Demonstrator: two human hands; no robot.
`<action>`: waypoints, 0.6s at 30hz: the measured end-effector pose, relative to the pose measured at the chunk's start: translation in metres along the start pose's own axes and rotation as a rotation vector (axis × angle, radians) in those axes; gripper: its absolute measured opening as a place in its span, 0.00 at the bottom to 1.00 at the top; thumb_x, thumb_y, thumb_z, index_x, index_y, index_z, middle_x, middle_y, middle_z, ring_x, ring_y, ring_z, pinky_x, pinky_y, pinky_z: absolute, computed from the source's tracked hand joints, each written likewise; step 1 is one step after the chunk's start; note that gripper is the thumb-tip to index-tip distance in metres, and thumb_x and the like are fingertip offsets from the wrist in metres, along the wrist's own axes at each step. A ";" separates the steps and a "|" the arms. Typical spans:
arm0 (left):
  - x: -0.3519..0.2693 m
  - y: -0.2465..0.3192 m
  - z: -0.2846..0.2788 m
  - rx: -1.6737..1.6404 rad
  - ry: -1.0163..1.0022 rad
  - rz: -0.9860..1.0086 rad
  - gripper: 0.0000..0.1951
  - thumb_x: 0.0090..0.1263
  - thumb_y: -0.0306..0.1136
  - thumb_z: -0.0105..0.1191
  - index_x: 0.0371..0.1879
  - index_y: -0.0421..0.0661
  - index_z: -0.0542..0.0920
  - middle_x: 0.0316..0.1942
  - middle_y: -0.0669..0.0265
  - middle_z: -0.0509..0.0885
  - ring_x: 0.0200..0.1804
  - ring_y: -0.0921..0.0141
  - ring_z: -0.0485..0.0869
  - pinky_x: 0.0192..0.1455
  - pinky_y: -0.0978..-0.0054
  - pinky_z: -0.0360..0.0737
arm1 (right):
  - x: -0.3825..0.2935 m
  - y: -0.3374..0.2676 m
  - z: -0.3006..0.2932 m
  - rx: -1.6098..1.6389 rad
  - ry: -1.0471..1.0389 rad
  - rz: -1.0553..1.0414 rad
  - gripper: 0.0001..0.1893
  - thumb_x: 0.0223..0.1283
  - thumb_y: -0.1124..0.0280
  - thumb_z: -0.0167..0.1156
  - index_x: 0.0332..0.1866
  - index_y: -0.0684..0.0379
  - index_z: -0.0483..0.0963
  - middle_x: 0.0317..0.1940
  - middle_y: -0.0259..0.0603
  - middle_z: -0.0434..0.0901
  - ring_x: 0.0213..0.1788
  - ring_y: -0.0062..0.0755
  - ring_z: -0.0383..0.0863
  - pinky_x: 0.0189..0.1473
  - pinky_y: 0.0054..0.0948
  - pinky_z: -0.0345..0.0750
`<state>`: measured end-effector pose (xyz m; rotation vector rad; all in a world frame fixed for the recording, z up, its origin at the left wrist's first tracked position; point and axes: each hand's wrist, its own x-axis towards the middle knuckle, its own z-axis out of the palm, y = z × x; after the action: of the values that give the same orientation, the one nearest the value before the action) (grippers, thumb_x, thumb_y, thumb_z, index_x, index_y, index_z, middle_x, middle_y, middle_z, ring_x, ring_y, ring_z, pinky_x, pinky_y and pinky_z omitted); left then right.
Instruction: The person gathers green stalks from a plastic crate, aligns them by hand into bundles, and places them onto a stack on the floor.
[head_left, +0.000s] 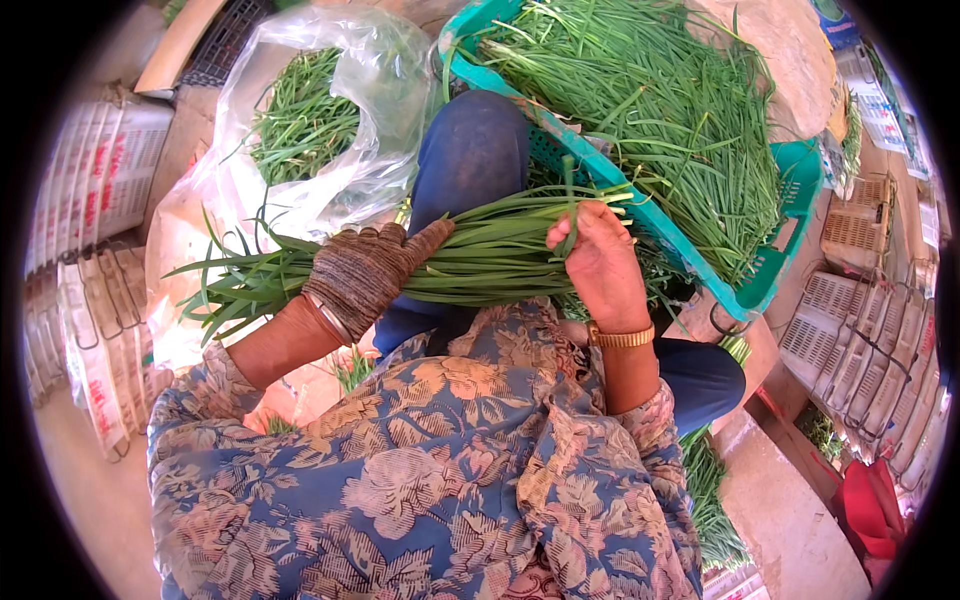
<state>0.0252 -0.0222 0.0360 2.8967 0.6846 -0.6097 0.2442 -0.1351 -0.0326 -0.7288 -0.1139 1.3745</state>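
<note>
Across my lap lies a thick bundle of garlic chives (495, 259), its leafy tips to the left and its pale cut ends to the right. My left hand (367, 274), in a worn knit glove with bare wrist, grips the bundle over its leafy half. Near the cut ends, my bare right hand (600, 255) pinches a single flat green blade (570, 232) between thumb and fingers. One end of that blade sticks up above the bundle. Whether it passes fully around the stems is hidden.
A teal plastic crate (649, 214) heaped with loose chives (637, 112) stands ahead to the right. Ahead to the left, a clear plastic bag (300, 157) holds more greens (307, 112). Stacked white crates (97, 172) line the left side, with others (855, 352) at the right.
</note>
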 end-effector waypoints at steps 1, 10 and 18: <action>-0.002 0.000 0.002 0.007 0.032 0.004 0.33 0.56 0.29 0.51 0.64 0.58 0.59 0.31 0.64 0.76 0.32 0.65 0.78 0.32 0.68 0.75 | -0.001 -0.002 -0.003 0.098 -0.013 0.021 0.06 0.60 0.75 0.52 0.41 0.62 0.72 0.31 0.40 0.78 0.35 0.29 0.78 0.43 0.27 0.73; -0.002 -0.001 0.006 -0.023 0.089 0.023 0.30 0.59 0.30 0.49 0.64 0.59 0.60 0.33 0.63 0.76 0.34 0.64 0.79 0.33 0.67 0.75 | -0.018 -0.012 -0.013 -0.155 0.190 -0.003 0.08 0.59 0.74 0.54 0.42 0.63 0.73 0.33 0.40 0.80 0.32 0.27 0.80 0.36 0.21 0.76; -0.001 0.004 -0.003 0.017 0.014 -0.013 0.26 0.63 0.31 0.43 0.63 0.61 0.61 0.32 0.63 0.78 0.35 0.66 0.80 0.34 0.67 0.76 | -0.027 -0.014 0.008 -0.940 0.114 -0.272 0.03 0.52 0.78 0.59 0.32 0.62 0.77 0.26 0.31 0.78 0.27 0.19 0.75 0.32 0.18 0.72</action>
<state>0.0274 -0.0258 0.0394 2.9174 0.7036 -0.5999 0.2463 -0.1565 -0.0096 -1.5013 -0.7741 0.9702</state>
